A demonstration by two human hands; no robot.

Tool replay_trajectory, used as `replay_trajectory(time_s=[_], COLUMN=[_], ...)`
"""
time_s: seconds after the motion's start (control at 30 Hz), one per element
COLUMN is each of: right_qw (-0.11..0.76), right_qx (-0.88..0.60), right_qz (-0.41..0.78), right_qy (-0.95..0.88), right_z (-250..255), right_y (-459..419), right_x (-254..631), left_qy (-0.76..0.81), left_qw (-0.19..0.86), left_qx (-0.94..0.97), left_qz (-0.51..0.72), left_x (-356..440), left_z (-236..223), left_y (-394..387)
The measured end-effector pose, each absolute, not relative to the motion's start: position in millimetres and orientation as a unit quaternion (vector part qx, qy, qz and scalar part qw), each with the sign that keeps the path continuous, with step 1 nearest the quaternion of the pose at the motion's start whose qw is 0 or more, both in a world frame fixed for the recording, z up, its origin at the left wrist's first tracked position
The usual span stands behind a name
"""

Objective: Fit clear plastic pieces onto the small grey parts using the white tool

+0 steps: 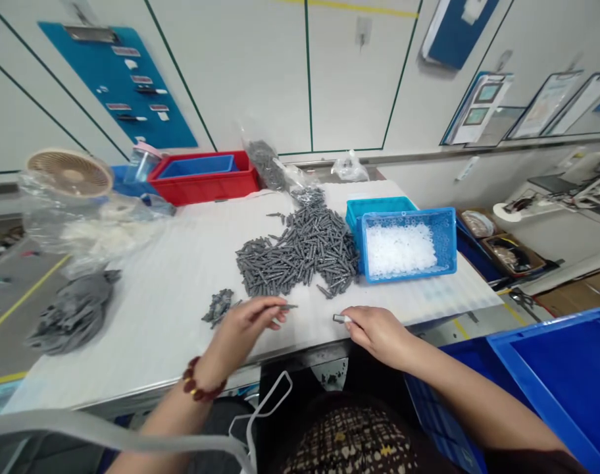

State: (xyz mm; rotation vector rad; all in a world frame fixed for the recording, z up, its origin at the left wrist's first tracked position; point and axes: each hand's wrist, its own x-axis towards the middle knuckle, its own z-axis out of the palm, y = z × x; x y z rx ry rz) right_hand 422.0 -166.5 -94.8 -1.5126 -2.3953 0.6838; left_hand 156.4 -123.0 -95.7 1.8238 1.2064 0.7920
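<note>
A large heap of small grey ribbed plastic pieces, perhaps wall anchors, (300, 253) lies on the white padded table top (152, 329). My left hand (245, 326) pinches one grey piece (289, 306) between thumb and fingers, just below the heap. A small separate cluster of grey pieces (218, 307) lies close to the left of that hand. My right hand (379, 332) holds a short grey piece with a shiny metal end (342, 318) at its fingertips. The two hands are close together, a short gap between the held pieces.
A blue crate of white granular pieces (448, 243) stands right of the heap. Blue crates (551, 388) sit low at right. Beyond the table are a red crate (201, 184), a bag of grey pieces (265, 164), and a fan (70, 172). A grey bundle (73, 313) lies at left.
</note>
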Motion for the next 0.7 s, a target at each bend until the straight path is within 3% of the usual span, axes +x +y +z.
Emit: replay_trajectory(time_s=[0.33, 0.7], right_qw=[0.084, 0.037], right_qx=[-0.501, -0.481], right_qz=[0.215, 0.186], right_qy=[-0.834, -0.856], right_z=[-80.3, -76.8], right_y=[-182.8, -188.5], right_x=[423.9, 411.6], left_qy=[0.398, 0.375], left_qw=[0.284, 0.303], left_qx=[0.824, 0.837], left_qz=[0.285, 0.259], left_x=[203.9, 211.7], left_z=[-100.1, -106.0], left_y=[-166.2, -175.9])
